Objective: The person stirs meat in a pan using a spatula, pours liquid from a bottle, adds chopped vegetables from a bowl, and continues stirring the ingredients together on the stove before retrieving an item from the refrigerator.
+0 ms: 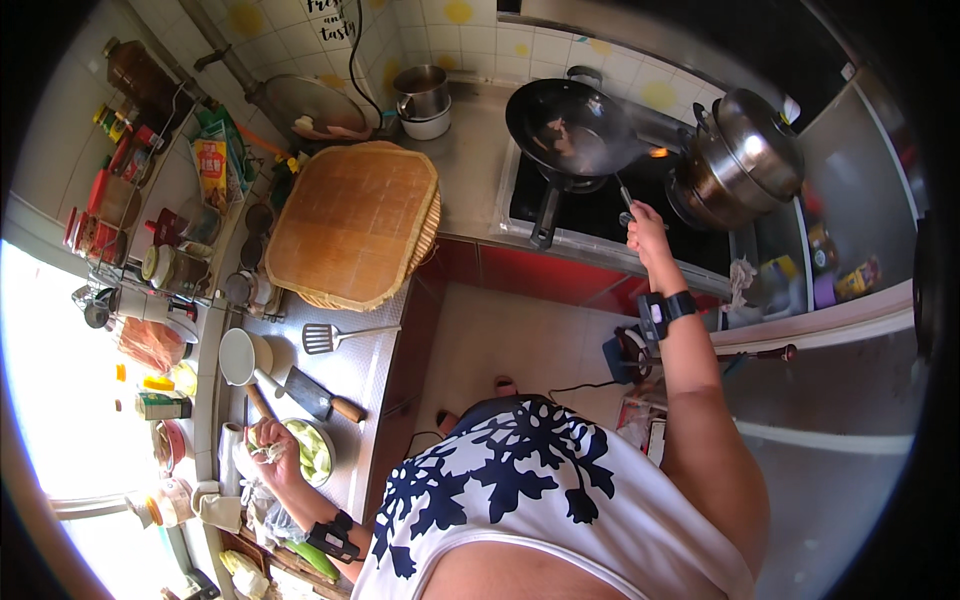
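My right hand point(649, 234) is closed around the thin metal handle of a utensil point(625, 192). Its far end runs up to the rim of a black wok point(556, 112) on the stove, where its tip is hidden. Several pale brown pieces of food point(557, 137) lie in the wok, and steam rises from it. A small orange flame point(658, 152) shows beside the wok's right rim. Over the left counter, my left hand point(276, 454) has its fingers curled around a crumpled whitish thing point(268, 452), too small to identify. Right beside that hand stands a bowl of cut green vegetable point(315, 454).
A steel steamer pot point(739, 161) occupies the stove's right side. On the left counter lie a slotted turner point(322, 338), a cleaver point(311, 393) and a white saucepan point(244, 358). A woven tray point(349, 225) covers the corner. Jars line a wall rack point(180, 266).
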Tool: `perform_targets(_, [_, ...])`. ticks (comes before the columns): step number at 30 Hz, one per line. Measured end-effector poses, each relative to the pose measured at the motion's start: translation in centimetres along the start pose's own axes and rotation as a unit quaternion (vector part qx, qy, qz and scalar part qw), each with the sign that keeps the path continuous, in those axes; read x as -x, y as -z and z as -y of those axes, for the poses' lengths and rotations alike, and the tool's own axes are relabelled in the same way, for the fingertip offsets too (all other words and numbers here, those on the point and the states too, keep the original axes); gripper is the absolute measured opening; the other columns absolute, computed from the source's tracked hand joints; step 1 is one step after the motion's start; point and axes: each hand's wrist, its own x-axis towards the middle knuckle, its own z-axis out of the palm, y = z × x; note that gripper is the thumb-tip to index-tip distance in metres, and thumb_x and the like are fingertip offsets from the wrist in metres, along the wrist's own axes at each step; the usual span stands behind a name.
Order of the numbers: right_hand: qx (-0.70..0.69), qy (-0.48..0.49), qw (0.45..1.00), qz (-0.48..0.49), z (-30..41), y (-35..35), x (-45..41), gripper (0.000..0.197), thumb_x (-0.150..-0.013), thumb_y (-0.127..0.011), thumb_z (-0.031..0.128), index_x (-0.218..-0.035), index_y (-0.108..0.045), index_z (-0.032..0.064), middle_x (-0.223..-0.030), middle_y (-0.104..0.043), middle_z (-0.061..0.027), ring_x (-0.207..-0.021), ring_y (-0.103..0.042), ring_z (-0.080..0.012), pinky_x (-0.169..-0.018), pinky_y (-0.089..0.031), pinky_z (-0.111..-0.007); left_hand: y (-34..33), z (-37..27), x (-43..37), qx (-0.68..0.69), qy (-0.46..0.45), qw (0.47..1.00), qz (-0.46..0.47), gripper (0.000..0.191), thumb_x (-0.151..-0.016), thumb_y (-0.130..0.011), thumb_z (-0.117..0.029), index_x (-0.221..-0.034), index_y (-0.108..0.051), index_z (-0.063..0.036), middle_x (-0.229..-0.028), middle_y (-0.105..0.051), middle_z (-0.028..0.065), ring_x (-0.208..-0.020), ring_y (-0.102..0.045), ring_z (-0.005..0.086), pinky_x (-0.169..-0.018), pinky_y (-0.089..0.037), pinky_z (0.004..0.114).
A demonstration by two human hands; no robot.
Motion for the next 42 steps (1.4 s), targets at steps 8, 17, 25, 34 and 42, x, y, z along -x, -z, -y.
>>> perform_targets(8, [-0.079, -0.068, 0.99, 0.096, 0.9, 0.7, 3.5, 0.02, -0.09, -0.05, 0.023, -0.108, -0.052, 0.0136, -0.052, -0.036, 0.0053, -0.037, -0.03, -0.0046, -0.036, -0.026, -0.021, 0.5, -0.2, -0.1, -0.01, -0.013, 1.0, 0.004, 0.02, -0.086, -0.041, -0.007, -0.066, -0.038, -0.007, -0.059, -0.036, 0.0015, -0.051, -0.033, 0.011, -0.049, -0.029, 0.024])
perform_targets(17, [0.022, 0.014, 0.999, -0.022, 0.6, 0.0, 0.6, 0.022, -0.089, -0.051, 0.023, -0.108, -0.052, 0.0116, -0.053, -0.036, 0.0045, -0.038, -0.031, -0.0049, -0.035, -0.027, -0.021, 0.6, 0.7, -0.4, -0.015, 0.002, 1.0, 0.024, 0.022, -0.087, -0.042, -0.007, -0.065, -0.037, -0.0071, -0.058, -0.035, 0.0013, -0.051, -0.032, 0.011, -0.049, -0.028, 0.025])
perform_targets(25, [-0.074, -0.031, 0.989, 0.128, 0.6, -1.0, 1.4, 0.026, -0.089, -0.051, 0.023, -0.112, -0.05, 0.0102, -0.052, -0.034, 0.0052, -0.038, -0.03, -0.0043, -0.035, -0.024, -0.019, 0.4, 1.8, -0.2, 0.008, 0.018, 1.0, 0.011, 0.022, -0.087, -0.042, -0.008, -0.065, -0.037, -0.0077, -0.059, -0.034, 0.0012, -0.052, -0.033, 0.0112, -0.05, -0.028, 0.025])
perform_targets(34, [-0.031, 0.046, 0.998, -0.018, 0.6, -2.8, -4.1, 0.022, -0.089, -0.05, 0.023, -0.106, -0.05, 0.0089, -0.051, -0.036, 0.0045, -0.035, -0.031, -0.0053, -0.031, -0.024, -0.021, 0.5, 3.0, -0.2, 0.016, 0.031, 0.999, 0.013, 0.022, -0.086, -0.046, -0.01, -0.067, -0.037, -0.0079, -0.059, -0.036, 0.0006, -0.051, -0.033, 0.0107, -0.051, -0.029, 0.025])
perform_targets(42, [-0.136, -0.04, 0.983, 0.119, 1.0, -3.7, -5.5, 0.017, -0.086, -0.054, 0.014, -0.102, -0.051, 0.0092, -0.052, -0.034, 0.0052, -0.036, -0.03, -0.0053, -0.033, -0.024, -0.021, 0.4, 4.0, 0.8, 0.004, 0.007, 1.0, 0.019, 0.022, -0.086, -0.047, -0.011, -0.067, -0.037, -0.0079, -0.06, -0.036, 0.0006, -0.051, -0.033, 0.0106, -0.051, -0.028, 0.025])
